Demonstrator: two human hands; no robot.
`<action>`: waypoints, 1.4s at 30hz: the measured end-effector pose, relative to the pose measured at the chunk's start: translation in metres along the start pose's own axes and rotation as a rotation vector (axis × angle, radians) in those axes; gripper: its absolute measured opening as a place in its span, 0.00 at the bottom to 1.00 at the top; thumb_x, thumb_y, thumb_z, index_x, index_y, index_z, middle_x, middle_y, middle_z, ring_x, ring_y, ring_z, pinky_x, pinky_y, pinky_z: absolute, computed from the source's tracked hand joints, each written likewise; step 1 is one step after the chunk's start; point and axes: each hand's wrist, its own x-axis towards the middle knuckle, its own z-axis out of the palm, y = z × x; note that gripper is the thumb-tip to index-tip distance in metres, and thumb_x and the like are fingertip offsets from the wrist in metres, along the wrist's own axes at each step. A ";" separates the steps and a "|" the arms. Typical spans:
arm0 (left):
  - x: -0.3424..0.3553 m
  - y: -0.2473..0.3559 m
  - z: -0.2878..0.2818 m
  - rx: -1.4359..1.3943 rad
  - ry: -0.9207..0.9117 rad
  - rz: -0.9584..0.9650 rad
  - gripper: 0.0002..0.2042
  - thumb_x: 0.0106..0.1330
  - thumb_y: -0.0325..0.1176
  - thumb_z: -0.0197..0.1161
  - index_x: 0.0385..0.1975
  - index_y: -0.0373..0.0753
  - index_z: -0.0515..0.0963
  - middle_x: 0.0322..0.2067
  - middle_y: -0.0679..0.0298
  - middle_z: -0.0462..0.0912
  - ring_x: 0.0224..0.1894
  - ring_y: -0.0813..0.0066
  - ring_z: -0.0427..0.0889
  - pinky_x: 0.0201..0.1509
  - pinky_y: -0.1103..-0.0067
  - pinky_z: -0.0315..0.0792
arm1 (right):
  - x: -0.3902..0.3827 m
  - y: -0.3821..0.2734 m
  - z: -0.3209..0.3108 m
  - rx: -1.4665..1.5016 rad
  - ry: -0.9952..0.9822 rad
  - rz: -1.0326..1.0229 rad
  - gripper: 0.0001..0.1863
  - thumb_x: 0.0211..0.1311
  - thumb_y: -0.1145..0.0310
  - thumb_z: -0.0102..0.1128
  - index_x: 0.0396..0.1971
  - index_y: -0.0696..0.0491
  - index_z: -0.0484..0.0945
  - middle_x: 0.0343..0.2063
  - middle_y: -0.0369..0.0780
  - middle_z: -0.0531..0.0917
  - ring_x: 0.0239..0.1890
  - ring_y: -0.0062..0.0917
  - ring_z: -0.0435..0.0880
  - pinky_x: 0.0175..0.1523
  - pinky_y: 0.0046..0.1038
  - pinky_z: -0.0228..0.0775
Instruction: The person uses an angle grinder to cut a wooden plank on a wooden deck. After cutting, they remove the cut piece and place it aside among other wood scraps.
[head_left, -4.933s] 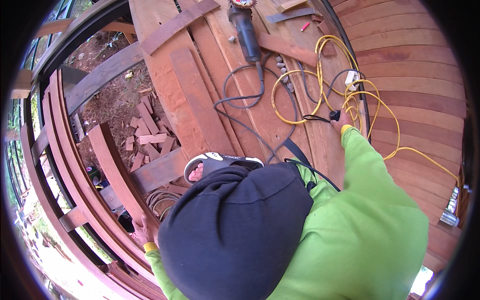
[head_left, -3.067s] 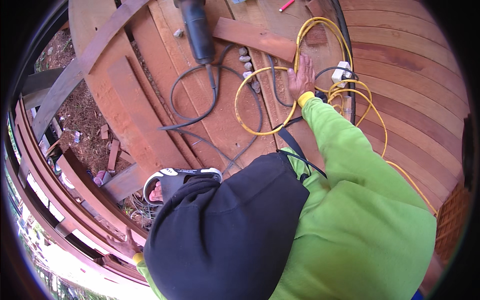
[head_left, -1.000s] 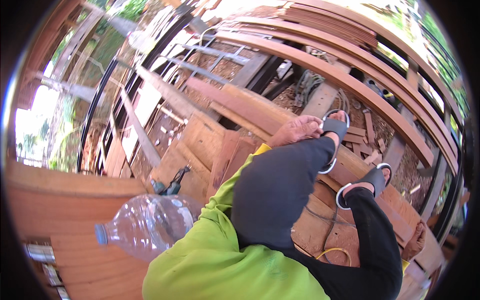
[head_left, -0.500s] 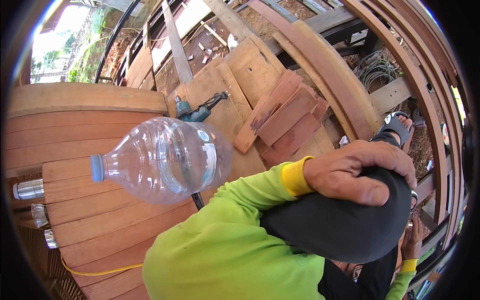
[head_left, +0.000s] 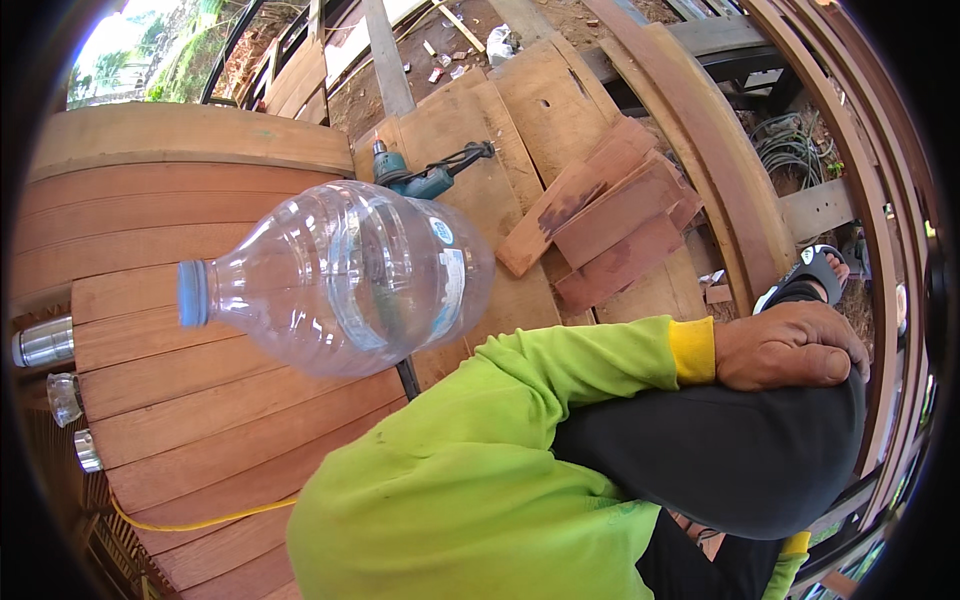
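My left hand [head_left: 793, 345] rests on my bent knee [head_left: 720, 445] in black trousers. Its fingers drape over the kneecap and its thumb lies along the near side, with nothing held. Of my right arm only a yellow cuff and green sleeve [head_left: 790, 568] show at the lower right; the leg hides that hand. To the left of my arm, a big clear plastic bottle [head_left: 290, 285] with a blue cap lies on its side. Just beyond it is a teal power drill [head_left: 428, 184] with a black cord, on the boards.
Several short reddish wood pieces [head_left: 612, 228] are stacked loosely on larger boards [head_left: 550, 100]. Wooden rails and beams [head_left: 700, 170] run along the right, with coiled cable [head_left: 795, 150] below. Metal cups [head_left: 45, 342] stand by the slatted wooden bench [head_left: 230, 400], which a yellow cord [head_left: 215, 519] crosses.
The view has shifted. My left hand and knee appear farther right, the fingers bunched closer together. My right hand, seen before at the lower right, has gone behind the leg.
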 end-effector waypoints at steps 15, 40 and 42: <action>-0.006 0.023 -0.018 -0.061 0.026 -0.138 0.22 0.74 0.44 0.50 0.55 0.31 0.74 0.54 0.56 0.78 0.60 0.68 0.73 0.68 0.72 0.61 | -0.007 -0.005 -0.024 0.224 -0.023 0.145 0.24 0.72 0.60 0.50 0.59 0.62 0.71 0.52 0.54 0.80 0.57 0.51 0.77 0.64 0.38 0.66; 0.007 0.088 -0.016 0.431 -0.061 0.039 0.28 0.57 0.49 0.67 0.48 0.28 0.78 0.49 0.46 0.81 0.56 0.54 0.79 0.64 0.69 0.66 | -0.023 0.002 -0.018 0.439 0.120 0.101 0.13 0.64 0.67 0.57 0.45 0.58 0.75 0.41 0.47 0.78 0.47 0.38 0.83 0.49 0.35 0.77; 0.012 0.087 -0.019 0.463 -0.057 0.070 0.27 0.58 0.49 0.65 0.45 0.26 0.78 0.47 0.44 0.82 0.54 0.53 0.80 0.63 0.66 0.68 | -0.022 0.002 -0.018 0.416 0.116 0.109 0.13 0.63 0.68 0.58 0.44 0.59 0.76 0.42 0.48 0.79 0.46 0.38 0.83 0.49 0.35 0.78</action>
